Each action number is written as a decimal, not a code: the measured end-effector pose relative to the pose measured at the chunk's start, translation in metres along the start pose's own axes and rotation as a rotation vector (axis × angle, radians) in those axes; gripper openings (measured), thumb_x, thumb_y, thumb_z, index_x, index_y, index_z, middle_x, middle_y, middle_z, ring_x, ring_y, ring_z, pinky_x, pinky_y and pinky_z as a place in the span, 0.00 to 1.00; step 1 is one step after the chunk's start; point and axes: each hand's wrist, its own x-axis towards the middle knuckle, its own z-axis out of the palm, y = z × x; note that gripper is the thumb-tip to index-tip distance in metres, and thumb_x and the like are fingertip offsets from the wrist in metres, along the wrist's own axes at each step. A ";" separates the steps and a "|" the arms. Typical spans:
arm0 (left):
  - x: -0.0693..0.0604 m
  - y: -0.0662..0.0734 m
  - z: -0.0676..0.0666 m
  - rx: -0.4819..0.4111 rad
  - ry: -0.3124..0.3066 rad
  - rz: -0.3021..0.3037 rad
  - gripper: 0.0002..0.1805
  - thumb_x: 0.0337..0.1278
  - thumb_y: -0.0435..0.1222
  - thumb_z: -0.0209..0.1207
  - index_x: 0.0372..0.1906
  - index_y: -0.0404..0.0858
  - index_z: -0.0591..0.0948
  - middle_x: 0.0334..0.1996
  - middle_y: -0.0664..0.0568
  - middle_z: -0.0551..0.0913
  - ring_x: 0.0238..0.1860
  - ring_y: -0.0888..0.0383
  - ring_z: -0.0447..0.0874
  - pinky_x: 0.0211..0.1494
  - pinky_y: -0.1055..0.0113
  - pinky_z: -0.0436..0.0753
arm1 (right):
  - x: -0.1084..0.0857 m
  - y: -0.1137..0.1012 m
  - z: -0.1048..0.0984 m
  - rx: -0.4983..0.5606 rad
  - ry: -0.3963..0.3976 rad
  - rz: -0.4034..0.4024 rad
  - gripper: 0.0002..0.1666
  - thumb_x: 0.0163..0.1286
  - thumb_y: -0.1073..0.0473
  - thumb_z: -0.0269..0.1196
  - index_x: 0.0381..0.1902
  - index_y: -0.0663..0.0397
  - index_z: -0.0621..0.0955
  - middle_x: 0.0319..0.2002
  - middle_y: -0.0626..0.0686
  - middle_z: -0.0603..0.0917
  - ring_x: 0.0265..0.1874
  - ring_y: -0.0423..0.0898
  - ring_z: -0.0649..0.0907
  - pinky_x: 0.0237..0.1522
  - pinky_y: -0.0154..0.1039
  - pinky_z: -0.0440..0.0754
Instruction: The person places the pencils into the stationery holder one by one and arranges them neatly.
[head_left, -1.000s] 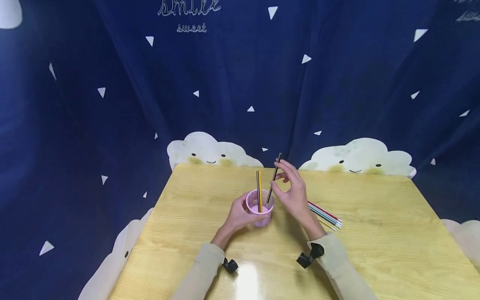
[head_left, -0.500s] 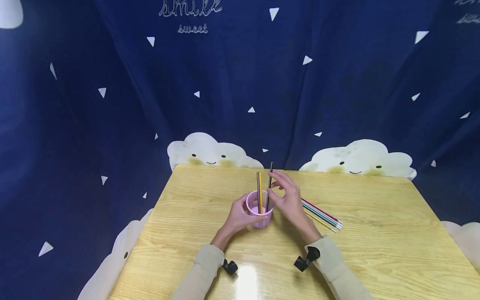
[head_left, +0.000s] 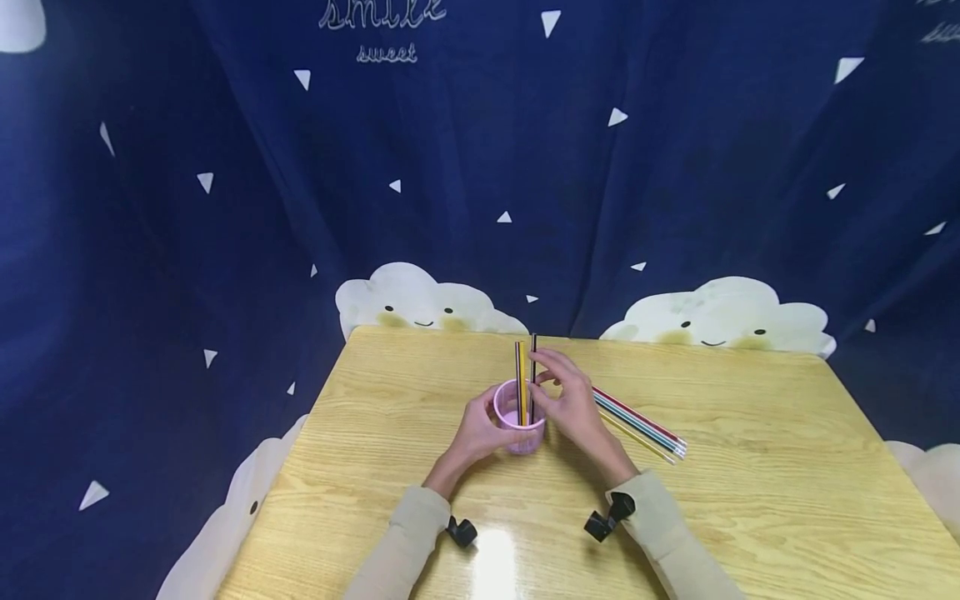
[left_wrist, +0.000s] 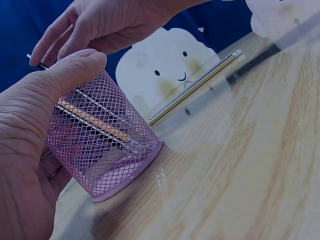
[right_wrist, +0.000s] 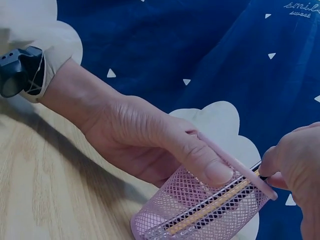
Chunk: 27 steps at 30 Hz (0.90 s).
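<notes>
My left hand (head_left: pixel 480 429) grips a pink mesh pencil cup (head_left: pixel 527 447) that stands on the table, its thumb across the near side. Inside lean a yellow pencil (head_left: pixel 523 375) and a dark striped pencil (head_left: pixel 517 367). With thumb and fingers, my right hand (head_left: pixel 573 402) pinches a black pencil (head_left: pixel 534 343), nearly upright, its lower part inside the cup's right side. Through the mesh (left_wrist: pixel 107 150) in the left wrist view, the pencils' lower ends show near the base. In the right wrist view the right fingers (right_wrist: pixel 270 165) are close to the cup's rim.
To the right, several pencils (head_left: pixel 637 419), red, green and yellow among them, lie side by side on the wooden table (head_left: pixel 757 467). A dark blue curtain (head_left: pixel 465 150) with cloud shapes hangs behind the table's far edge.
My right hand has moved left and a little down, lowering the black pencil into the cup and bringing it more upright. The left hand and the cup have stayed in place.
</notes>
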 end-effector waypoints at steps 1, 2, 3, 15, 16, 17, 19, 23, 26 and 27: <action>0.000 0.000 0.000 -0.002 -0.001 0.004 0.44 0.38 0.31 0.82 0.68 0.38 0.78 0.59 0.45 0.85 0.59 0.48 0.84 0.66 0.49 0.82 | 0.000 0.001 0.001 -0.003 -0.006 0.006 0.32 0.57 0.77 0.73 0.61 0.62 0.83 0.63 0.60 0.82 0.36 0.51 0.90 0.38 0.54 0.85; 0.000 -0.001 0.000 -0.004 -0.001 0.006 0.44 0.38 0.31 0.82 0.68 0.38 0.78 0.59 0.46 0.85 0.59 0.49 0.84 0.66 0.50 0.82 | -0.001 0.001 0.001 -0.006 -0.012 0.015 0.31 0.58 0.77 0.73 0.61 0.62 0.83 0.62 0.60 0.82 0.36 0.51 0.90 0.38 0.54 0.85; 0.000 -0.001 0.000 -0.006 -0.001 0.009 0.44 0.38 0.31 0.82 0.68 0.38 0.78 0.59 0.45 0.85 0.59 0.48 0.84 0.66 0.50 0.83 | -0.001 0.001 0.001 -0.010 -0.014 0.018 0.31 0.58 0.77 0.73 0.61 0.63 0.83 0.62 0.60 0.83 0.36 0.52 0.90 0.39 0.54 0.85; 0.001 0.000 0.001 0.012 0.001 -0.001 0.44 0.40 0.33 0.82 0.68 0.38 0.78 0.58 0.44 0.85 0.58 0.48 0.84 0.66 0.49 0.82 | -0.004 0.004 0.006 -0.049 0.001 -0.004 0.27 0.59 0.77 0.71 0.57 0.62 0.85 0.56 0.60 0.85 0.37 0.51 0.89 0.40 0.46 0.85; 0.001 0.001 0.001 0.016 0.000 -0.004 0.44 0.40 0.32 0.82 0.68 0.38 0.78 0.58 0.44 0.85 0.58 0.48 0.84 0.66 0.49 0.82 | -0.004 0.004 0.006 -0.057 -0.003 -0.006 0.26 0.59 0.77 0.71 0.57 0.62 0.85 0.55 0.59 0.86 0.38 0.51 0.88 0.40 0.47 0.86; 0.001 0.001 0.001 0.017 0.000 -0.004 0.44 0.40 0.33 0.82 0.68 0.38 0.78 0.59 0.44 0.85 0.59 0.48 0.84 0.66 0.49 0.82 | -0.004 0.003 0.006 -0.067 -0.008 -0.002 0.25 0.60 0.77 0.70 0.56 0.62 0.86 0.54 0.59 0.86 0.38 0.50 0.88 0.41 0.46 0.86; 0.002 0.002 0.001 0.021 -0.001 -0.004 0.44 0.40 0.33 0.82 0.69 0.37 0.78 0.59 0.44 0.85 0.59 0.48 0.84 0.67 0.49 0.82 | -0.005 0.003 0.006 -0.084 -0.019 0.011 0.23 0.61 0.75 0.70 0.56 0.61 0.86 0.52 0.58 0.87 0.39 0.50 0.87 0.42 0.45 0.86; 0.002 0.003 0.000 0.018 -0.004 0.001 0.44 0.40 0.33 0.83 0.68 0.38 0.78 0.59 0.44 0.85 0.59 0.47 0.84 0.66 0.48 0.82 | -0.006 0.002 0.005 -0.108 -0.044 0.047 0.21 0.64 0.70 0.70 0.56 0.59 0.87 0.52 0.58 0.88 0.41 0.53 0.85 0.45 0.46 0.82; 0.001 0.002 0.000 0.021 -0.003 -0.004 0.44 0.39 0.33 0.83 0.68 0.38 0.78 0.58 0.46 0.86 0.58 0.49 0.84 0.66 0.49 0.82 | -0.006 0.002 0.005 -0.120 -0.057 0.054 0.20 0.64 0.68 0.69 0.55 0.59 0.87 0.52 0.58 0.89 0.42 0.54 0.83 0.45 0.48 0.80; 0.001 0.002 0.000 0.020 -0.004 -0.004 0.44 0.39 0.33 0.83 0.68 0.38 0.78 0.58 0.46 0.86 0.58 0.49 0.84 0.66 0.49 0.83 | -0.007 0.002 0.005 -0.126 -0.059 0.055 0.19 0.64 0.68 0.69 0.54 0.59 0.87 0.52 0.57 0.89 0.42 0.53 0.82 0.44 0.48 0.80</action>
